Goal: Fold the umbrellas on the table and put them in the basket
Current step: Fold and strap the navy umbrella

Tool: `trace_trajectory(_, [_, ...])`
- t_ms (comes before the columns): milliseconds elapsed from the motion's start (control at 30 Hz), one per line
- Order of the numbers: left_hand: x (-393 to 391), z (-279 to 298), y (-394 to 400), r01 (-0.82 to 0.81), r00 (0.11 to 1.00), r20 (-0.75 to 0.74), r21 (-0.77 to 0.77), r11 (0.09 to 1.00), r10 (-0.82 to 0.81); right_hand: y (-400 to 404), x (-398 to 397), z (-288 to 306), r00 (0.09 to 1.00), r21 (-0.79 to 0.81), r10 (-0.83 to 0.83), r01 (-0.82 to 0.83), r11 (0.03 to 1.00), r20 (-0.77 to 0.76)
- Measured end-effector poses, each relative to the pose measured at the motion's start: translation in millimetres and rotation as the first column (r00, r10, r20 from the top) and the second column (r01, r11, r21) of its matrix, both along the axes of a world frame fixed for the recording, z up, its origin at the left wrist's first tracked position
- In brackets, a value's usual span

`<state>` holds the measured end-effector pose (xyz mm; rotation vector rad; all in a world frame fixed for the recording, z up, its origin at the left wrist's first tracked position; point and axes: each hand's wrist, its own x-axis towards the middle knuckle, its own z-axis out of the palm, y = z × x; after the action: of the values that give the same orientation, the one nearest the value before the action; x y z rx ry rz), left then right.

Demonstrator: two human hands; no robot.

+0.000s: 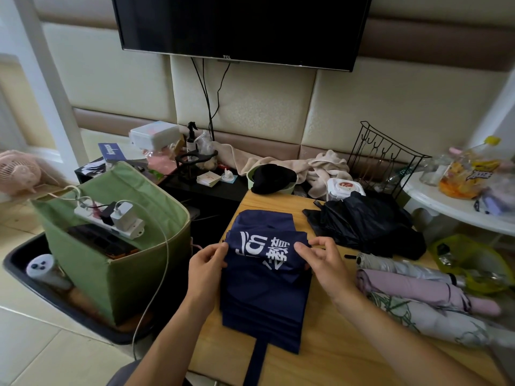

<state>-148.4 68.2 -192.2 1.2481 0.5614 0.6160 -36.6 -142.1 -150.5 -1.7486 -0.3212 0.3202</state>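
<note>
Your left hand [207,264] pinches the left edge of the navy umbrella [266,285], thumb on top of the cloth and fingers curled beneath it; your right hand [320,263] pinches the right edge of the same fold, thumb and forefinger closed on the fabric. The navy umbrella lies flat along the left edge of the wooden bench [334,355], its canopy gathered into layered pleats, white printed characters facing up on the fold you hold, and its strap [255,363] hanging over the near edge. Toward the far right corner of the bench a black umbrella [367,227] lies loosely bunched. Along the right edge three more lie side by side, touching: a silver umbrella [404,270], a pink umbrella [418,291] with its handle pointing right, and a white floral umbrella [434,321] nearest you. The green fabric basket [119,274] stands on the floor just off the bench's left edge, with a white power strip [111,222] and chargers resting across its open top. A wall-mounted television [242,26] hangs above the far clutter.
</note>
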Motion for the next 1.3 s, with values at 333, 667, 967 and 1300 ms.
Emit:
trace_trajectory(333, [0,0,2,-0.025,1.0,0.013,0.066,0.998,0.024,-5,3,-20,0.989,-0.083,0.129,-0.122,0.989,0.079])
trace_trajectory(667, [2,-2,3,0.041,0.998,-0.061,0.115,0.993,-0.034,-10,1,10,0.917,0.003,0.327,-0.337,0.942,0.23])
trace_trajectory(967, [-3,-4,14,0.063,0.987,-0.154,0.038,0.997,-0.056,-12,-11,-13,0.975,-0.08,0.203,-0.211,0.974,-0.089])
trace_trajectory(1300, [-12,-10,26,0.05,0.924,-0.352,0.499,0.865,0.149,-10,-4,-14,0.968,-0.18,0.113,-0.155,0.971,-0.223])
